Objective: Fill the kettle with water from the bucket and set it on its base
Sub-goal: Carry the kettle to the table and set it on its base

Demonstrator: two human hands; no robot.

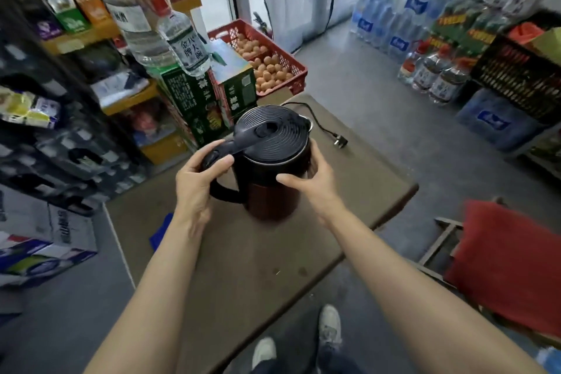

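Left hand grips the kettle handle; right hand cups its side.

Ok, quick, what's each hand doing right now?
Left hand: closed on the kettle handle.
Right hand: fingers cupped around the kettle body.

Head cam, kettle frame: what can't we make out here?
- Water level: kettle lid is shut, inside hidden.
- Base: the kettle body covers its footing on the table; only the cord and plug show.
- Bucket: not in view.
- Left hand fingers: behind the handle, grip unclear.
- Right hand fingers: wrapped behind the kettle's far side.
- Shelf goods at left: blurred, labels unreadable.
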